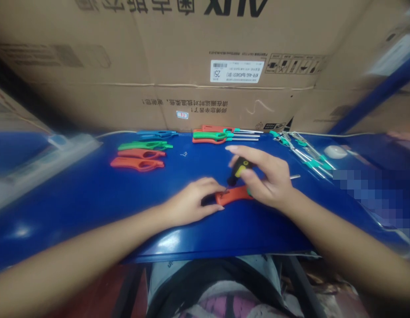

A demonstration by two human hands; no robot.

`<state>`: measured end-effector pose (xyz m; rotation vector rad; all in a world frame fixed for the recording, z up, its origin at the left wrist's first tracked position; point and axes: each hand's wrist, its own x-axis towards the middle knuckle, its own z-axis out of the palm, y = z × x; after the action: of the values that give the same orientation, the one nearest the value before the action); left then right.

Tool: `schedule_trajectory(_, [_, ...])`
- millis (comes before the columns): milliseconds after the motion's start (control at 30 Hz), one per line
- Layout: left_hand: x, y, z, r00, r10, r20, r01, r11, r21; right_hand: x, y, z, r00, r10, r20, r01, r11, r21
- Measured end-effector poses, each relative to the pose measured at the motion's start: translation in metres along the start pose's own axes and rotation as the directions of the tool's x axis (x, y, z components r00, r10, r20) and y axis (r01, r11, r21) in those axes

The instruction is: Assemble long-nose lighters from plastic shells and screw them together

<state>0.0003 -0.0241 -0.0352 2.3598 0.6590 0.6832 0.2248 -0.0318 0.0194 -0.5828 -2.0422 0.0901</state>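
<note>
An orange long-necked lighter [236,194] lies on the blue table, its metal tube poking out to the right beyond my right hand. My left hand [198,201] pinches the end of its handle between thumb and fingers. In my right hand [269,176] is a short black-and-yellow screwdriver [238,171], held tilted, with its tip down at the lighter's handle. Whether the tip sits in a screw is too small to tell. Part of the lighter is hidden under my right hand.
Orange, green and blue lighter handles [138,164] lie at the left. Lighters with metal tubes [209,135] lie at the back. Several metal tubes with teal parts [312,161] and a white round object [335,152] are at the right. A large cardboard box [178,70] stands behind the table [92,198].
</note>
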Motion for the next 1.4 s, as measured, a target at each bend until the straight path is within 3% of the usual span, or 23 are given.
schedule_trajectory(67, [0.0, 0.0, 0.0, 1.0, -0.008, 0.005, 0.008, 1.0, 0.004, 0.001, -0.003, -0.001, 0.995, 0.066, 0.074, -0.074, 0.991, 0.11])
schedule_trajectory(133, [0.0, 0.0, 0.0, 1.0, -0.005, 0.006, 0.005, 1.0, 0.008, 0.001, -0.006, -0.001, 0.993, 0.088, 0.077, -0.098, 0.985, 0.142])
schedule_trajectory(267, [0.001, 0.0, 0.0, 1.0, 0.012, 0.003, -0.012, 1.0, -0.002, 0.002, -0.009, -0.002, 0.992, -0.058, -0.109, 0.039, 0.985, -0.17])
schedule_trajectory(333, [0.001, 0.001, 0.0, 1.0, 0.012, 0.007, -0.012, 1.0, -0.009, 0.002, -0.008, -0.002, 0.987, -0.111, -0.113, 0.08, 0.966, -0.246])
schedule_trajectory(467, [0.001, 0.001, 0.0, 1.0, 0.013, 0.005, -0.013, 1.0, -0.023, 0.003, -0.005, 0.001, 0.999, 0.052, 0.002, -0.052, 0.999, 0.01])
schedule_trajectory(533, [0.001, 0.0, 0.0, 1.0, 0.017, 0.001, -0.017, 1.0, -0.014, 0.003, -0.004, 0.003, 0.996, 0.094, -0.006, -0.093, 0.992, 0.08])
schedule_trajectory(633, [0.0, -0.001, 0.001, 1.0, 0.022, -0.002, -0.022, 1.0, 0.003, 0.002, -0.004, 0.002, 0.997, -0.005, -0.08, 0.001, 0.999, -0.05])
schedule_trajectory(700, [0.0, -0.001, 0.001, 1.0, 0.019, -0.003, -0.019, 1.0, 0.001, 0.001, -0.006, 0.002, 0.995, -0.083, -0.059, 0.075, 0.989, -0.126])
schedule_trajectory(800, [0.0, 0.0, 0.0, 1.0, 0.005, 0.002, -0.005, 1.0, -0.007, 0.001, -0.01, 0.004, 1.0, -0.009, 0.005, 0.009, 1.0, -0.01])
schedule_trajectory(900, [0.0, 0.0, 0.0, 1.0, 0.002, 0.008, -0.002, 1.0, -0.005, 0.0, -0.011, 0.006, 0.997, 0.075, -0.014, -0.073, 0.994, 0.087])
schedule_trajectory(1000, [0.0, -0.001, 0.0, 1.0, 0.011, 0.009, -0.011, 1.0, 0.007, 0.0, -0.009, 0.003, 0.99, -0.085, -0.111, 0.075, 0.993, -0.093])
schedule_trajectory(1067, [0.0, 0.0, 0.0, 1.0, 0.012, 0.013, -0.012, 1.0, 0.008, 0.001, -0.008, 0.0, 0.978, -0.177, -0.106, 0.155, 0.969, -0.19])
schedule_trajectory(1133, [0.0, 0.0, 0.0, 1.0, 0.012, 0.009, -0.012, 1.0, 0.001, 0.002, -0.01, -0.003, 0.986, -0.162, -0.051, 0.152, 0.977, -0.151])
schedule_trajectory(1267, [0.0, 0.001, 0.0, 1.0, 0.001, -0.002, -0.001, 1.0, -0.002, 0.007, -0.015, -0.004, 0.998, -0.026, 0.056, 0.023, 0.998, 0.056])
schedule_trajectory(1400, [0.001, 0.001, 0.0, 1.0, -0.001, 0.006, 0.001, 1.0, -0.006, 0.007, -0.015, -0.005, 0.991, -0.13, -0.033, 0.126, 0.987, -0.101])
